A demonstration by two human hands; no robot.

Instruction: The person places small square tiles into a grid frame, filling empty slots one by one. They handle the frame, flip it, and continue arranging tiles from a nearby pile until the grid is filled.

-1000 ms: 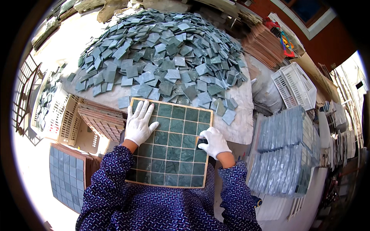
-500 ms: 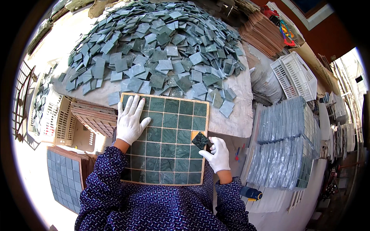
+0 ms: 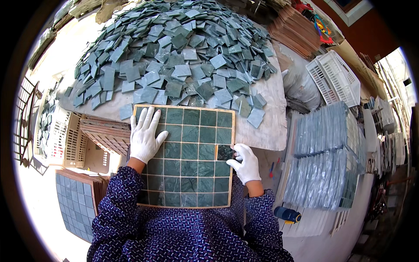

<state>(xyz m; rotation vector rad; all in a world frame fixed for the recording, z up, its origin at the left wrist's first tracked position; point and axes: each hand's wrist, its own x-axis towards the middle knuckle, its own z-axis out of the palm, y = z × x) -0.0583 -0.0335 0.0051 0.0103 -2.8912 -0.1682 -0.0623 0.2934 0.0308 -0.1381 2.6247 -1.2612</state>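
My left hand (image 3: 146,137), in a white glove, lies flat on the upper left of a wooden-edged frame (image 3: 183,107) filled with rows of square dark green stone tiles. The fingers are spread and hold nothing. At the frame's right edge my gloved right hand (image 3: 245,165) has its fingers bent around the edge of one darker, speckled tile (image 3: 224,152). That tile sits nearly square in a gap in the right column, with a thin orange-tan strip showing along its left side. Part of its right edge is hidden by my fingertips.
A large heap of loose green tiles (image 3: 183,56) covers the table (image 3: 266,126) beyond the frame. Wrapped tile stacks (image 3: 321,161) and a white plastic crate (image 3: 334,78) stand right; a dark blue bottle (image 3: 287,214) lies below them. Tiled panels (image 3: 74,203) stand at left.
The speckled tile has turned from a tilted diamond to nearly square within its gap, with my right hand still at it. My left hand stays on the frame.
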